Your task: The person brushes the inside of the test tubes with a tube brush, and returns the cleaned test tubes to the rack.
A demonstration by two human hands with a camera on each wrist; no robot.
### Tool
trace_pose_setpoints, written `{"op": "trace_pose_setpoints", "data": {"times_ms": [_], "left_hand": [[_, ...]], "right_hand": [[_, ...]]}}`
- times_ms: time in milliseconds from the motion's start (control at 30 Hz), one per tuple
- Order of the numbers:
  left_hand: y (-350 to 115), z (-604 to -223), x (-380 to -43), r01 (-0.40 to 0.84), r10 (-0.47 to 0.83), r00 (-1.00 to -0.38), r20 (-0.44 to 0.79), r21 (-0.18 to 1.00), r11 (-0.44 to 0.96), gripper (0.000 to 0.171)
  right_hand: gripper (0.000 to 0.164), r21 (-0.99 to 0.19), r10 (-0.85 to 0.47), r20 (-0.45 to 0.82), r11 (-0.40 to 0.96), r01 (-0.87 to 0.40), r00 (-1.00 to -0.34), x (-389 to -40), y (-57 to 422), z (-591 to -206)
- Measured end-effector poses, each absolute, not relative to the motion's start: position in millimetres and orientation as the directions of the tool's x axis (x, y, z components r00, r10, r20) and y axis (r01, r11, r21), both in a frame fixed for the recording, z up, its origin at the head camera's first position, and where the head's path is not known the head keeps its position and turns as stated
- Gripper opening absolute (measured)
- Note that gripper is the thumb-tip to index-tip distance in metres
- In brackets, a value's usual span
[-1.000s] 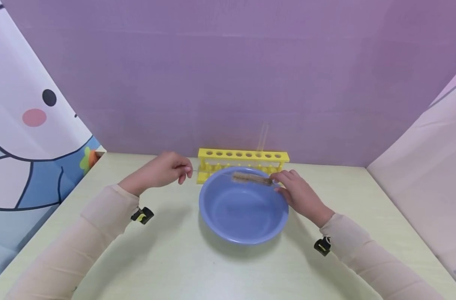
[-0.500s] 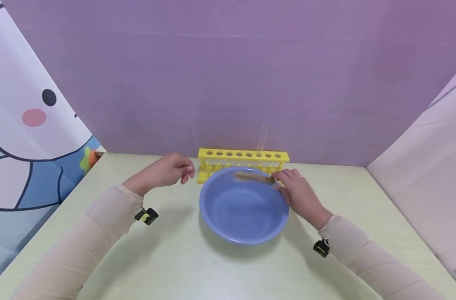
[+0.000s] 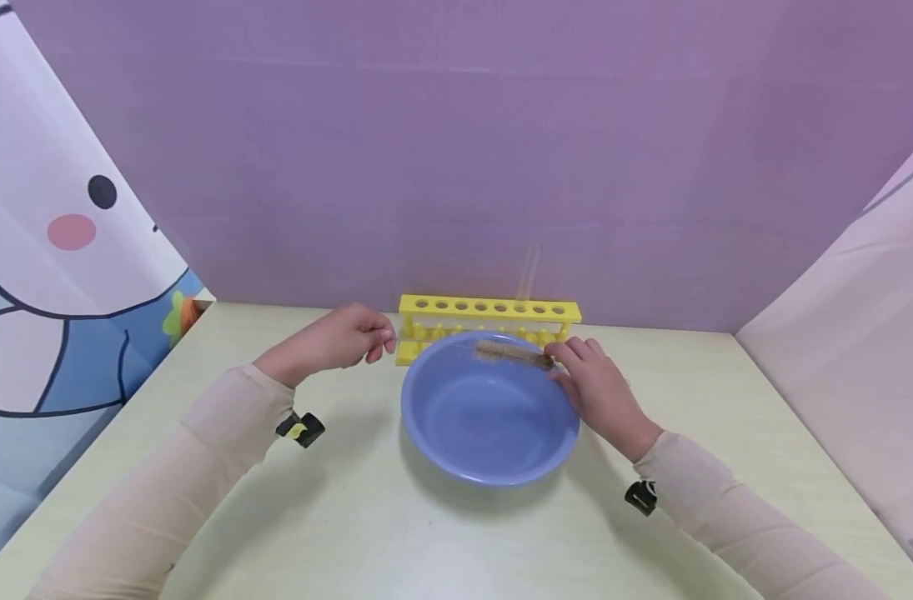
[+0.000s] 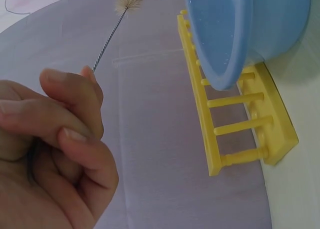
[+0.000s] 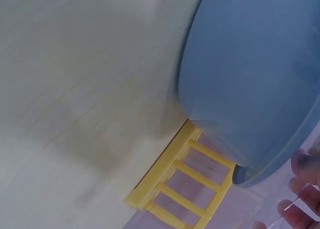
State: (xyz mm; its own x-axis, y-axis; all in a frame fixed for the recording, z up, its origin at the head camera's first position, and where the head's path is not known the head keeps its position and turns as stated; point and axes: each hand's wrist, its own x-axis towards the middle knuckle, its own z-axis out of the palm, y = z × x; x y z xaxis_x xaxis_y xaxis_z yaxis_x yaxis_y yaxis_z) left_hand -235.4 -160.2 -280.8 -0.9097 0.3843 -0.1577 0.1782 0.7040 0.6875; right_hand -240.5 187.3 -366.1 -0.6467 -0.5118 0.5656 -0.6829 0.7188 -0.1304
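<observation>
A test tube brush with tan bristles (image 3: 512,354) lies level above the far part of the blue basin (image 3: 489,479). My left hand (image 3: 351,340) pinches its twisted wire handle (image 4: 107,44), left of the basin. My right hand (image 3: 599,392), over the basin's right rim, holds what looks like a clear test tube (image 5: 287,206) at the brush tip. My right fingers hide most of the tube, so how far the tip goes in cannot be told. Several fingers of the left hand curl inward in the left wrist view.
Behind the basin stands a yellow test tube rack (image 3: 489,307), partly hidden by it. One clear test tube (image 3: 529,271) sticks up from the rack. A purple backdrop (image 3: 456,150) rises behind the pale table (image 3: 351,517).
My left hand has shifted slightly to the right, and the brush has slid the same way toward my right hand. The right hand has barely moved.
</observation>
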Motion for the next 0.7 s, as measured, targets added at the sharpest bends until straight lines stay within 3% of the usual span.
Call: {"op": "trace_pose_setpoints", "data": {"times_ms": [700], "left_hand": [[-148.8,-279.3,-238.6,0.104,0.356,-0.913,-0.201,0.729,0.677,0.027]], "right_hand": [[0.035,-0.115,-0.487,0.564,0.754,-0.647,-0.667,-237.9,184.7,-367.1]]}}
